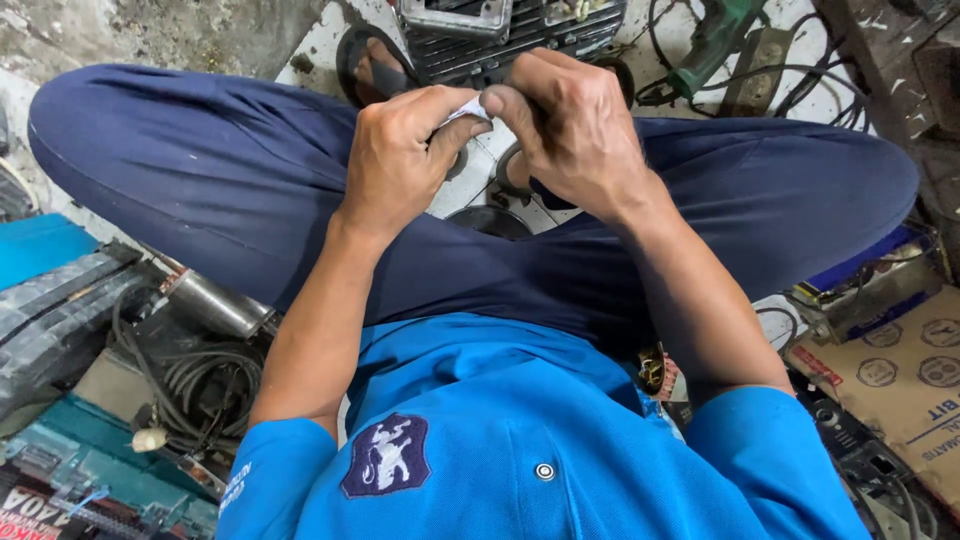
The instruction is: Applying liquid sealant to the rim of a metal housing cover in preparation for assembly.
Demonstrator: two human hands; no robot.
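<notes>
Navy trousers are covering the person's bent knees, which are spreading wide across the view, and a bright blue shirt is filling the bottom edge. Beyond the knees a finned grey metal engine block is sitting on the floor, with a green power drill lying near it among black cables. Above the lap, the left hand and the right hand are meeting, fingertips touching. Both are pinching a small white scrap, cloth or paper, which is showing only as a sliver between the thumbs and forefingers.
</notes>
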